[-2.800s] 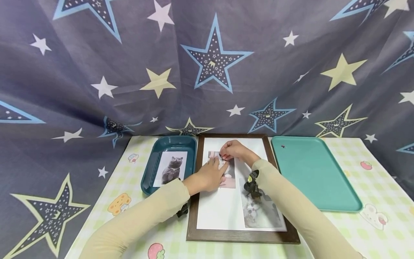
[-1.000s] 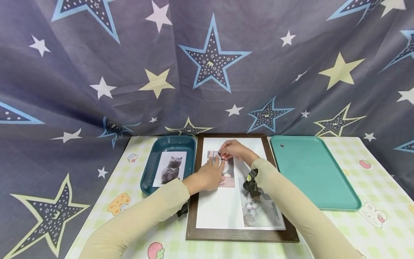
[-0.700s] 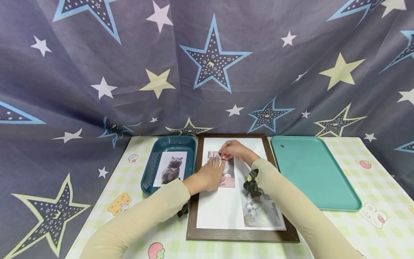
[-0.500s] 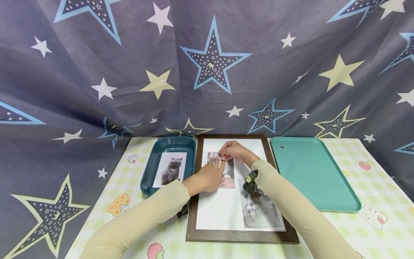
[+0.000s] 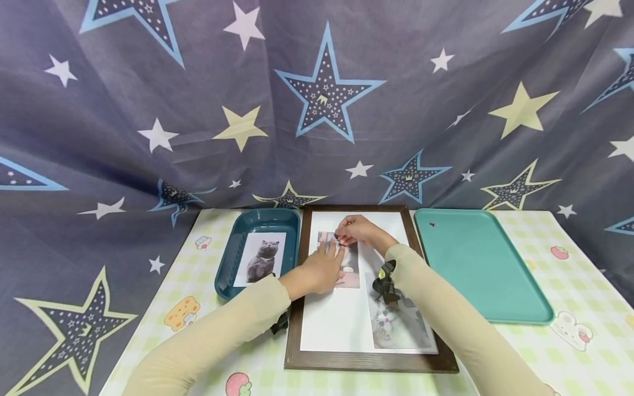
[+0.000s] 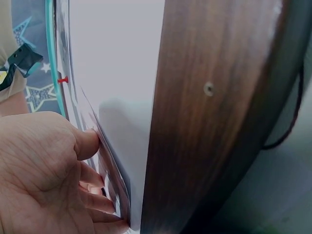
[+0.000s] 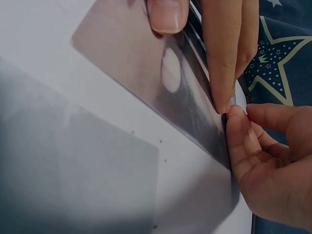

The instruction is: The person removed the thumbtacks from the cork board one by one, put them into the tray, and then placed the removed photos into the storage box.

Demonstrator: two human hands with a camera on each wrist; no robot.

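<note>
Cream-sleeved left hand (image 5: 317, 269), centre of view: fingers spread straight, grasping nothing, pressed on a pinkish photo (image 5: 352, 264). Right hand (image 5: 364, 230), just above: finger and thumb pinched together at that photo's upper edge around a tiny item (image 7: 247, 115) (mostly hidden from where I stand). Beneath both: one white board (image 5: 329, 324) in brown frame (image 5: 371, 361), the pinkish photo in its upper left; second, greyish photo (image 5: 400, 331), lower right, partly behind the right sleeve (image 5: 451, 300). Left of view: one dark-blue tray (image 5: 228, 264), grey-cat photo (image 5: 262, 261) inside. Right: one turquoise tray (image 5: 487, 269), small red item (image 5: 432, 224) near its upper-left corner. Top: starry curtain (image 5: 198, 82).
</note>
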